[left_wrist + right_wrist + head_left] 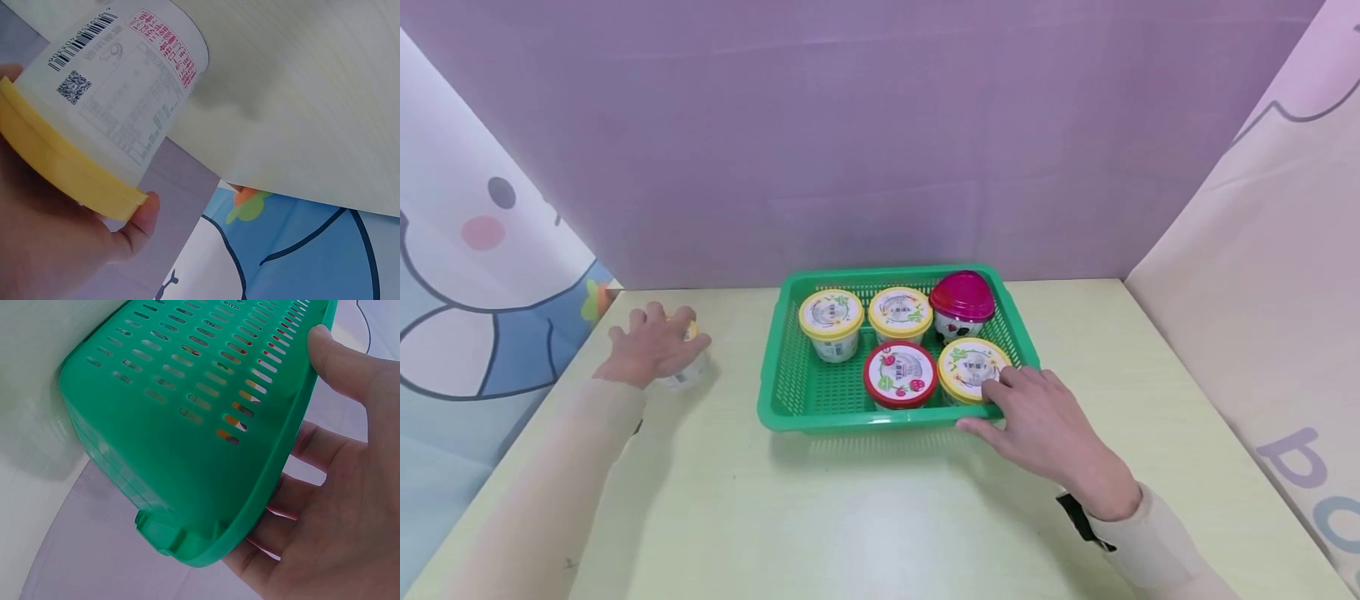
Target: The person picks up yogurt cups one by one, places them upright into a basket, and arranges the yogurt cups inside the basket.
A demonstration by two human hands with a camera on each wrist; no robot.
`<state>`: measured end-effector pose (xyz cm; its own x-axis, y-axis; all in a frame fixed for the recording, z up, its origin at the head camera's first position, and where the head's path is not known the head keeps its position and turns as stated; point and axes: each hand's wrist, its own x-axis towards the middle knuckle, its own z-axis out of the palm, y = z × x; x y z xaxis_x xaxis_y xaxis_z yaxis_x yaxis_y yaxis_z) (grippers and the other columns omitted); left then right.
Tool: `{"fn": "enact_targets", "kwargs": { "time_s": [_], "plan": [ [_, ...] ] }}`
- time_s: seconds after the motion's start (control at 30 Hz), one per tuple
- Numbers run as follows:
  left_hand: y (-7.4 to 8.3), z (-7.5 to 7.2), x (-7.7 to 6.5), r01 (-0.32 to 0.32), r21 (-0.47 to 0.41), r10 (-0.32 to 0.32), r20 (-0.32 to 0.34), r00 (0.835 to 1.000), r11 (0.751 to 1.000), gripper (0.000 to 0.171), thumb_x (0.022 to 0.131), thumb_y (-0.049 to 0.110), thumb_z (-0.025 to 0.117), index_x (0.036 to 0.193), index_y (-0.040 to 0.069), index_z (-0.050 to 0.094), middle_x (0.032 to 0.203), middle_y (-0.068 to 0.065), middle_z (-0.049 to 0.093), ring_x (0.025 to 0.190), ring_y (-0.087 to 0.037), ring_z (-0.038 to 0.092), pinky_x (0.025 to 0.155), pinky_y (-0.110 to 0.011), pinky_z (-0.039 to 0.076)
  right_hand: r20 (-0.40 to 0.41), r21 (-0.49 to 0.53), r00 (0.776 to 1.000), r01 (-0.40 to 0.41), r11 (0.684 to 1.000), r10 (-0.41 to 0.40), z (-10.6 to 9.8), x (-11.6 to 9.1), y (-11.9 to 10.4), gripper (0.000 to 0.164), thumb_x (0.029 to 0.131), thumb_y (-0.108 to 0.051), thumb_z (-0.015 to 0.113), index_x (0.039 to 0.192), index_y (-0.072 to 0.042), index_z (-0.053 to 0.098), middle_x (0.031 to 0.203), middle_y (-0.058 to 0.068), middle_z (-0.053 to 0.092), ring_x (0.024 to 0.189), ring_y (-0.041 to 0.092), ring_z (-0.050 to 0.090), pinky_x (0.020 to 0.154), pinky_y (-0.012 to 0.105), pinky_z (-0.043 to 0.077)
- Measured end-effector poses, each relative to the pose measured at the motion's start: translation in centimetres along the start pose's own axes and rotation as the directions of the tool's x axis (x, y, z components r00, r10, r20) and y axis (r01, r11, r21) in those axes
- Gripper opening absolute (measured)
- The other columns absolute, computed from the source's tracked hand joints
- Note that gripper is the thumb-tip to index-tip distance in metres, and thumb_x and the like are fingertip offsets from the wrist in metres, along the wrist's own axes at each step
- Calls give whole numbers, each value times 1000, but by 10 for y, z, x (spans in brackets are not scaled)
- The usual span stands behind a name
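Observation:
At the left of the table, my left hand [655,343] grips a white cup [685,377] from above by its yellow lid. In the left wrist view this cup [119,87] shows a barcode and red print, its lid [69,159] held between thumb and fingers. My right hand [1045,421] holds the front right rim of a green plastic basket [808,421], thumb outside and fingers over the edge. Inside stand three yellow-lidded cups [832,315], a red-lidded cup [901,375] and a cup with a domed magenta lid [962,298]. The fingertips reach the front right yellow-lidded cup [972,367].
The pale wooden table [850,525] meets a purple backdrop [880,150] behind the basket. Printed cartoon sheets stand along the left side [490,275] and the right side [1262,292].

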<state>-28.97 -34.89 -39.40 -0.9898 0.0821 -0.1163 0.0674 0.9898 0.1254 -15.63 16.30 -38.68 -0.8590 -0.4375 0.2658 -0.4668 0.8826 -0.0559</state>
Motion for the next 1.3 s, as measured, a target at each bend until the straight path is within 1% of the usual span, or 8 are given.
{"fn": "enact_targets", "kwargs": {
  "time_s": [0.17, 0.3, 0.5, 0.63, 0.83, 0.9, 1.07, 1.3],
  "plan": [
    [3, 0, 1, -21, 21, 22, -24, 999, 1000, 66, 101, 56, 38, 142, 5, 40, 128, -39, 36, 113, -58, 32, 88, -84, 23, -9, 0, 1000, 3, 1000, -3, 1, 0, 0, 42, 83, -52, 80, 94, -12, 70, 85, 1, 59, 81, 21, 56, 73, 40, 46],
    [6, 0, 2, -55, 26, 56, -46, 997, 998, 61, 101, 53, 41, 141, 6, 43, 127, -37, 39, 113, -58, 33, 86, -85, 24, -13, 1, 1000, 5, 1000, -5, 1, 0, 0, 42, 83, -52, 80, 93, -12, 70, 84, 1, 59, 80, 21, 56, 73, 40, 46],
    [14, -3, 1, -96, 55, 99, -55, 994, 994, 58, 101, 50, 42, 141, 9, 45, 128, -35, 41, 114, -56, 35, 86, -83, 26, -8, 4, 1000, 0, 1000, 0, 2, 0, 0, 43, 84, -52, 79, 93, -12, 70, 85, 0, 59, 81, 21, 56, 74, 40, 46],
    [23, -8, -3, -124, 67, 127, -54, 990, 990, 56, 101, 49, 42, 142, 11, 46, 128, -32, 43, 113, -53, 37, 87, -80, 29, -1, 2, 1000, -1, 1000, 1, 2, 0, 0, 43, 84, -53, 78, 94, -12, 70, 85, 0, 59, 81, 21, 56, 74, 40, 46],
    [37, -14, -10, -173, 57, 177, -73, 982, 983, 55, 101, 51, 40, 142, 15, 49, 129, -27, 43, 113, -48, 37, 81, -68, 34, 0, -1, 1000, -7, 1000, 7, 1, 0, 0, 44, 84, -53, 79, 95, -11, 71, 86, 2, 59, 81, 22, 56, 74, 41, 46],
    [42, -17, -12, -185, 53, 189, -90, 978, 981, 54, 101, 50, 41, 142, 16, 50, 130, -27, 43, 114, -48, 38, 81, -67, 34, 1, -2, 1000, -11, 1000, 11, 1, 0, 0, 44, 84, -53, 79, 95, -11, 71, 86, 2, 59, 81, 22, 56, 74, 41, 46],
    [52, -27, -17, -202, 55, 208, -137, 968, 978, 53, 101, 48, 42, 141, 14, 52, 130, -27, 43, 115, -49, 38, 83, -70, 34, -1, -4, 1000, -12, 1000, 12, 2, -1, 0, 44, 83, -53, 79, 94, -11, 70, 86, 1, 59, 82, 22, 56, 74, 41, 46],
    [65, -39, -25, -225, 56, 231, -182, 956, 973, 54, 99, 47, 41, 141, 16, 55, 130, -23, 45, 111, -45, 39, 82, -65, 33, -10, -12, 1000, -1, 1000, 0, 2, 0, 0, 44, 83, -53, 79, 93, -11, 70, 85, 1, 58, 80, 22, 55, 72, 40, 45]
  ]
}}
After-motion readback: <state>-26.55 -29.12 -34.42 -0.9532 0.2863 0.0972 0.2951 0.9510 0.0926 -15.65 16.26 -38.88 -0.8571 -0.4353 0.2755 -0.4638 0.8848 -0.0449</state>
